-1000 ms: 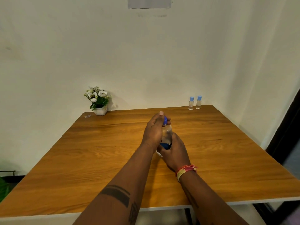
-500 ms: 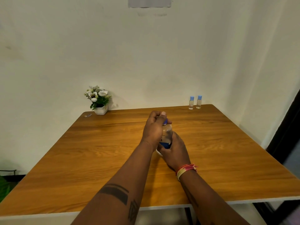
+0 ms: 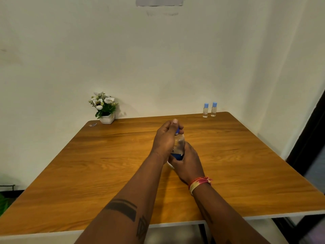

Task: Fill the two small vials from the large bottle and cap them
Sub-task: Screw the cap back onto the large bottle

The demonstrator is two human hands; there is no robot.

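Note:
The large clear bottle (image 3: 179, 144) with a blue label stands tilted at the middle of the wooden table (image 3: 105, 164). My right hand (image 3: 187, 161) grips its lower body. My left hand (image 3: 165, 138) curls over the top and pinches the blue cap (image 3: 177, 131), which is mostly hidden by the fingers. Two small vials with light-blue caps on stand side by side at the far right of the table, the left vial (image 3: 205, 110) and the right vial (image 3: 213, 110), well away from both hands.
A small white pot of white flowers (image 3: 105, 110) stands at the far left by the wall. A tiny scrap (image 3: 92, 125) lies beside it. Walls close off the far and right sides of the table.
My left hand's fingers have shifted round the blue cap, curling in and then stretching again. The bottle and my right hand have stayed in place.

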